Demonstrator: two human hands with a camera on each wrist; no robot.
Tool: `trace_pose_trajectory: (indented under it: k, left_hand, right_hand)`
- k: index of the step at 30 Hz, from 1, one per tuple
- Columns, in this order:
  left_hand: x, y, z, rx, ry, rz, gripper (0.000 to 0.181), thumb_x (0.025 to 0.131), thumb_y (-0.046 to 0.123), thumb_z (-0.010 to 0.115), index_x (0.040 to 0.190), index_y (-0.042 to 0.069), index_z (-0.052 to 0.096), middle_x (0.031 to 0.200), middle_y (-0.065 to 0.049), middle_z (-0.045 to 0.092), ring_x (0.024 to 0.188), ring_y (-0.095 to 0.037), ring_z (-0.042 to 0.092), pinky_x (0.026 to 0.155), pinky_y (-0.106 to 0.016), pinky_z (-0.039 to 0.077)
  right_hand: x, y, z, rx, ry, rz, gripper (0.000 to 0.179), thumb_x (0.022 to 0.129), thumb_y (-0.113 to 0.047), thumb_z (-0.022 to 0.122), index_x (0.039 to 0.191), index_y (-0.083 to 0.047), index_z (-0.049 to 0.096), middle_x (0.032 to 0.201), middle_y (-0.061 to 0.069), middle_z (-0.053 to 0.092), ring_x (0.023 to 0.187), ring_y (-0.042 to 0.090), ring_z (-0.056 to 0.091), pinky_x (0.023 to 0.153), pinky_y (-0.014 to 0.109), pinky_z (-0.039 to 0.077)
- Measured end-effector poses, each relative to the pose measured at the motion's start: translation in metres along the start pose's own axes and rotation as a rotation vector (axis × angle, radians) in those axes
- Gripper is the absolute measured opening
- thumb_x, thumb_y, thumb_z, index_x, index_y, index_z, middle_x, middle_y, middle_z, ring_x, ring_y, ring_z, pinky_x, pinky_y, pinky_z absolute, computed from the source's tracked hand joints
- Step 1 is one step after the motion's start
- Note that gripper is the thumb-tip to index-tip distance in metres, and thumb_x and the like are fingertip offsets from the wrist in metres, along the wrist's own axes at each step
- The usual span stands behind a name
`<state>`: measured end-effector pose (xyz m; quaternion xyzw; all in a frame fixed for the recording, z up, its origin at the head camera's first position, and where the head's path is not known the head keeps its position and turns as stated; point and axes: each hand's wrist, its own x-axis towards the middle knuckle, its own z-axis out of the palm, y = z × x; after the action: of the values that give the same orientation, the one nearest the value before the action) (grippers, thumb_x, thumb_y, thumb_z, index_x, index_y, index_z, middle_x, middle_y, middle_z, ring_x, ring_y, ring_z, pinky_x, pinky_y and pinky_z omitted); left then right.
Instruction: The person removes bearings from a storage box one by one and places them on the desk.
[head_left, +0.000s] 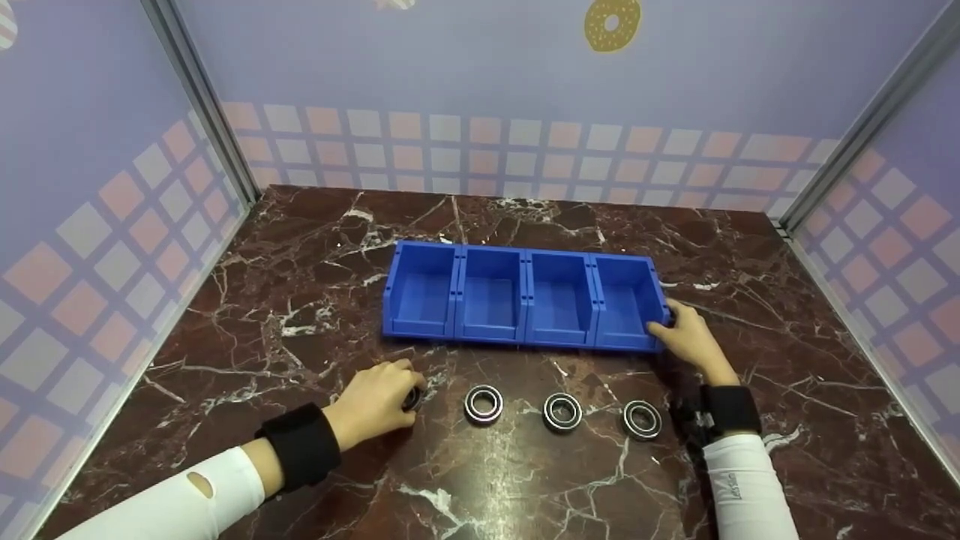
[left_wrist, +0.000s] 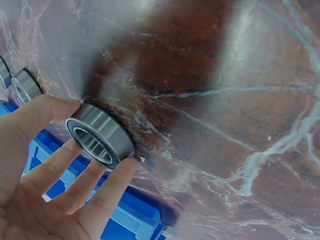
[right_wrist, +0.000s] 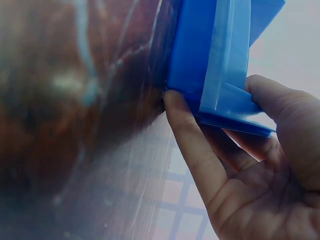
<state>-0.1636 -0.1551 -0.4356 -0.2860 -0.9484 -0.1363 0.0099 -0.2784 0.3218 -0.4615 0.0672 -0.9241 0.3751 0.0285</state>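
Observation:
My left hand (head_left: 373,403) holds a steel ball bearing (left_wrist: 102,127) between thumb and fingertips, its ring tilted close over the table. On the right, my other hand (head_left: 694,341) grips the end wall of a blue row of joined bins (head_left: 487,332). Its thumb hooks over the wall's edge while the fingers lie along the outside, with one fingertip low by the table in the right wrist view. Between the hands, in front of the bins, lie three more bearings: one on the left (head_left: 484,419), one in the middle (head_left: 562,427) and one on the right (head_left: 643,434).
The bins' open compartments show bare floors. Dark red marbled table (head_left: 300,262) runs beneath everything. Purple panels with a checkered band (head_left: 480,142) enclose the back and both sides, joined by grey metal posts (head_left: 202,97) at the corners.

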Motion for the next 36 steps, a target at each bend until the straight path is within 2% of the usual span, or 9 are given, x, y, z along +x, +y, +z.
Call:
trace_pose_trajectory:
  k: [12,18,24,30,36]
  left_hand:
    - [-0.0031,-0.0001,0.0030,0.021,0.018,0.001,0.033,0.070,0.007,0.087,0.101,0.001,0.077,0.088,-0.011,0.063,0.080,-0.037,0.066,0.063,-0.050,0.060]
    - [-0.0049,0.0000,0.0043,0.025,0.024,-0.002,0.034,0.072,0.005,0.085,0.105,0.001,0.077,0.092,-0.013,0.065,0.081,-0.036,0.066,0.064,-0.049,0.060]
    - [-0.0062,-0.0017,0.0052,0.037,0.040,0.022,0.036,0.073,0.006,0.086,0.107,0.001,0.077,0.095,-0.012,0.066,0.083,-0.034,0.067,0.065,-0.047,0.060]
    - [-0.0058,-0.0050,0.0048,0.016,0.024,0.029,0.036,0.075,0.007,0.088,0.109,0.001,0.077,0.097,-0.012,0.068,0.087,-0.035,0.069,0.069,-0.049,0.060]
    - [-0.0044,-0.0051,0.0022,-0.003,0.010,0.029,0.035,0.075,0.010,0.089,0.107,0.003,0.077,0.096,-0.010,0.068,0.087,-0.034,0.069,0.068,-0.048,0.061]
  right_hand:
    - [0.0003,0.0005,-0.0003,-0.004,-0.001,0.001,0.045,0.091,-0.002,0.068,0.130,0.017,0.057,0.105,0.029,0.070,0.087,0.027,0.065,0.075,0.033,0.052]
    - [0.0010,0.0001,-0.0002,-0.010,-0.006,0.003,0.046,0.092,-0.003,0.067,0.132,0.017,0.056,0.108,0.031,0.069,0.091,0.032,0.066,0.078,0.036,0.052]
    - [0.0013,0.0002,-0.0008,-0.025,-0.011,0.011,0.047,0.093,-0.005,0.066,0.134,0.015,0.056,0.112,0.032,0.069,0.096,0.036,0.066,0.083,0.042,0.052]
    - [0.0016,0.0001,-0.0002,-0.023,-0.011,0.008,0.048,0.093,-0.005,0.067,0.135,0.016,0.055,0.111,0.032,0.069,0.094,0.036,0.066,0.084,0.044,0.052]
    - [0.0008,0.0001,0.0000,-0.012,-0.010,0.010,0.048,0.092,-0.004,0.068,0.134,0.016,0.055,0.111,0.033,0.069,0.095,0.035,0.066,0.083,0.043,0.053]
